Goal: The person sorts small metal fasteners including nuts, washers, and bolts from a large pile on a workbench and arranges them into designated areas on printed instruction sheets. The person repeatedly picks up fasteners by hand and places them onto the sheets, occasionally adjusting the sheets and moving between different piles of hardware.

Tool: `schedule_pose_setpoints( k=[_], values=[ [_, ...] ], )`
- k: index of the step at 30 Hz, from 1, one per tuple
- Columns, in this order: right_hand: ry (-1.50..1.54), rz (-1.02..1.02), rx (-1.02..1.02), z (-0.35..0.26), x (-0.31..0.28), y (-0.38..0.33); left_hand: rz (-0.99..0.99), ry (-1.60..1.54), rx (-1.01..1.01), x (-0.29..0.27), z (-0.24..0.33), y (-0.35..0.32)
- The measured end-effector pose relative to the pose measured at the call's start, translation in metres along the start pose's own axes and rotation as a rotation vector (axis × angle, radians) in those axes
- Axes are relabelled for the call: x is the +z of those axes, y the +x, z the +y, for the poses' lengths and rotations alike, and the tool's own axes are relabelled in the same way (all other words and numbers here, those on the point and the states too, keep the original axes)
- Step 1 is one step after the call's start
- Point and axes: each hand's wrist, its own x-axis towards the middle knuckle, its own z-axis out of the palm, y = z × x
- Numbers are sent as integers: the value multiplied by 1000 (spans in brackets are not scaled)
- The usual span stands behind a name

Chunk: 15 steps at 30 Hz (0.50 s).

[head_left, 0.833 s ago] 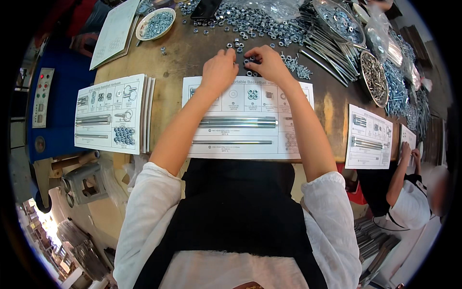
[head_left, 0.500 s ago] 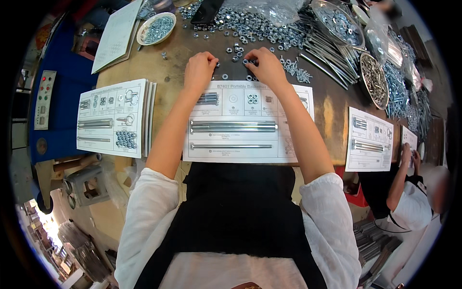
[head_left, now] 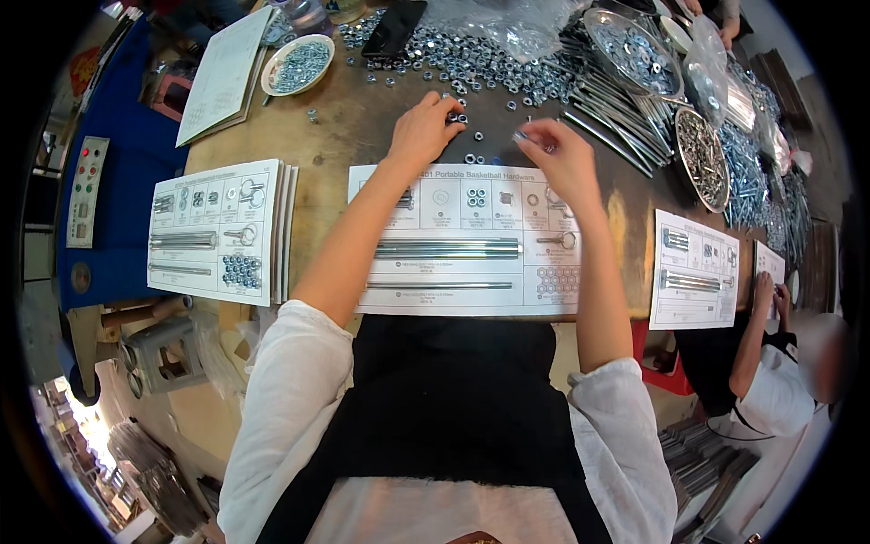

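While both forearms reach away from the body across a white printed card (head_left: 467,240) lying flat on the wooden tabletop (head_left: 335,136), the left hand (head_left: 424,131) rests just past the card's far edge with its fingers curled down onto a few loose silver nuts (head_left: 458,116), pinching at them; whether any nut is actually lifted I cannot tell. To its right the right hand (head_left: 564,156) hovers over the card's far right corner, fingertips drawn narrow around a small metal piece (head_left: 524,136) that is too small to identify. One single nut (head_left: 479,136) lies on the bare wood between the two hands. On the card itself lie a long steel rod (head_left: 449,247), a thinner rod (head_left: 439,285) nearer the body, an eye bolt (head_left: 559,240) at the right end, and four nuts (head_left: 476,197) grouped in one printed box. Farther off, a broad scatter of nuts (head_left: 471,59) covers the wood, with a bundle of long rods (head_left: 616,100) to its right and a metal bowl of hardware (head_left: 700,156) beyond that. At the left sits a stack of filled cards (head_left: 217,231), and far left a small dish of nuts (head_left: 297,63). On the right, another person (head_left: 770,381) handles a card of their own.
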Motion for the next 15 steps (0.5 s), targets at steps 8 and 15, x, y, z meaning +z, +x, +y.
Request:
schedule_pose_setpoints(
  k=[8, 15],
  values=[
    [-88, 27, 250, 19, -71, -171, -60, 84, 267, 6, -3, 6],
    [-230, -40, 156, 13, -69, -199, -104, -99, 246, 0, 20, -6]
  ],
)
